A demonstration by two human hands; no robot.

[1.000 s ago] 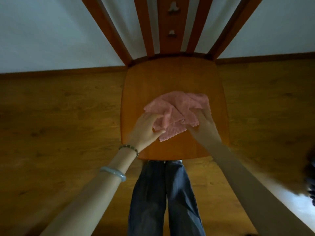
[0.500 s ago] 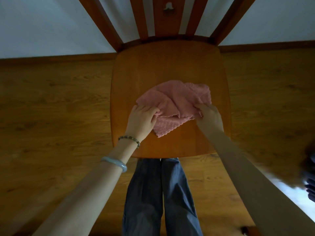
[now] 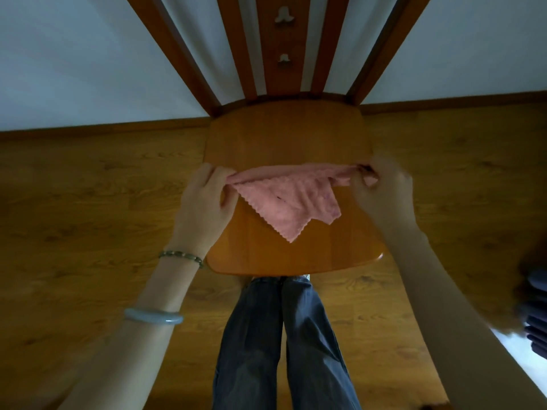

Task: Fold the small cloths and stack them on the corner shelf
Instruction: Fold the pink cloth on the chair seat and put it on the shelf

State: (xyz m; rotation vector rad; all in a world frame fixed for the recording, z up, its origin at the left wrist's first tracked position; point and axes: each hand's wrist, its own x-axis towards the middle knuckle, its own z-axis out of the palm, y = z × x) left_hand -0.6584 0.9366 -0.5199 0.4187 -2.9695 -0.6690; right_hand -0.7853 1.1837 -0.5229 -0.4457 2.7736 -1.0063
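two hands pinch the small pink scallop-edged cloth (image 3: 291, 202) taut above the orange wooden chair seat (image 3: 296, 137), left hand (image 3: 204, 208) and right hand (image 3: 384, 193) at opposite ends, its free corner hanging toward the person.

Corners of the pink cloth (image 3: 291, 202) hide in each grip, left hand (image 3: 204, 208) and right hand (image 3: 384, 193); chair back (image 3: 282, 37) cropped above.

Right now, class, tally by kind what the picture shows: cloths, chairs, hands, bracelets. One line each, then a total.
Cloths: 1, the pink cloth
Chairs: 1, the wooden chair
Hands: 2, left hand and right hand, both gripping the cloth
Bracelets: 2, beaded bracelet and pale bangle
Total: 6
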